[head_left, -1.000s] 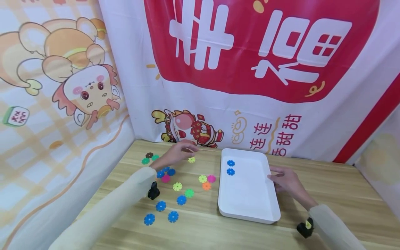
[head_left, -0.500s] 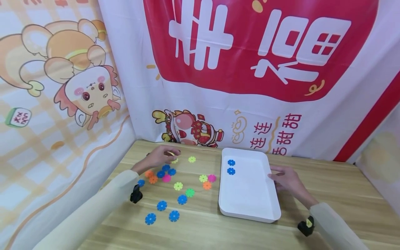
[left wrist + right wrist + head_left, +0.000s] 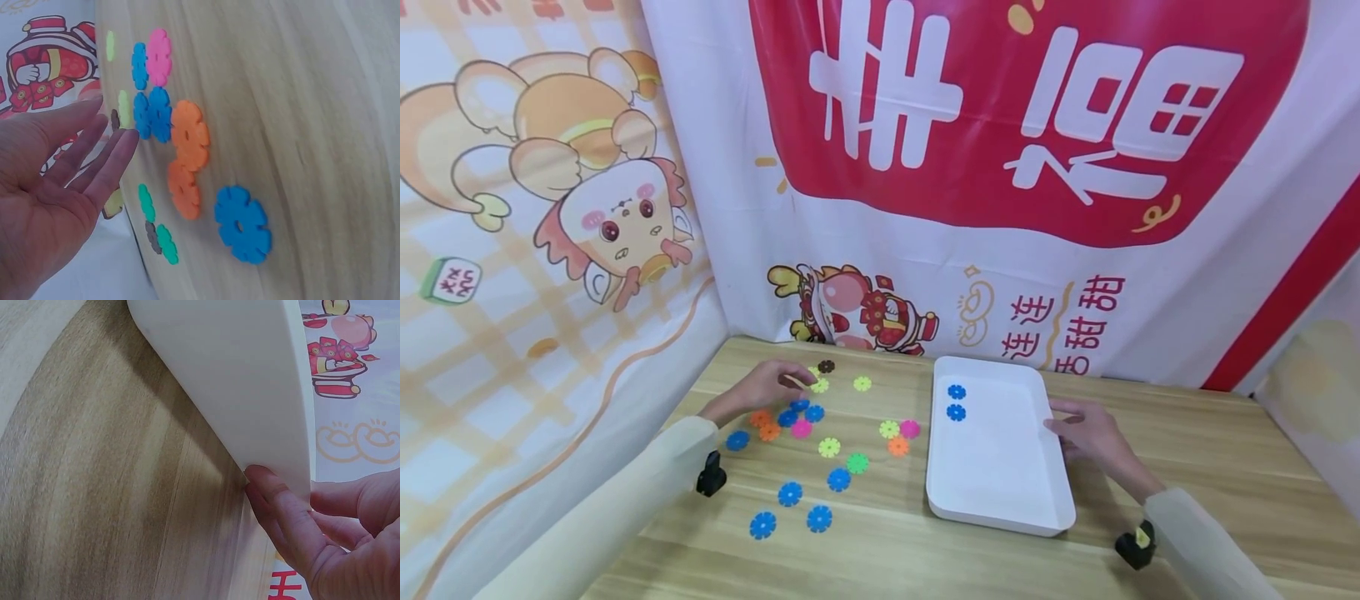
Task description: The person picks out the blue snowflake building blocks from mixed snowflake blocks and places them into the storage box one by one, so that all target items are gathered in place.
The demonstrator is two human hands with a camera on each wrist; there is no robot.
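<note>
My left hand (image 3: 773, 383) is over the loose notched plastic discs on the left part of the table. In the left wrist view its fingers are loosely extended with nothing between them. Nearest to it are yellow discs (image 3: 819, 385), a brown disc (image 3: 826, 367) and a cluster of blue discs (image 3: 787, 418). Two orange discs (image 3: 189, 135) lie close by, with a single blue disc (image 3: 243, 225) apart from them. My right hand (image 3: 1086, 429) pinches the right side of the white tray (image 3: 1000, 467), its thumb at the rim and its fingers against the outer wall (image 3: 237, 381).
Two blue discs (image 3: 956, 412) lie in the tray's upper left. Pink (image 3: 910, 429), orange (image 3: 898, 447) and green (image 3: 857, 463) discs are left of the tray. Several blue discs (image 3: 763, 525) are nearer the front. A printed cloth (image 3: 880, 225) hangs behind the table.
My left hand has moved left and back toward the yellow and blue discs, uncovering the brown disc and the orange ones. The right hand and the tray have stayed in place.
</note>
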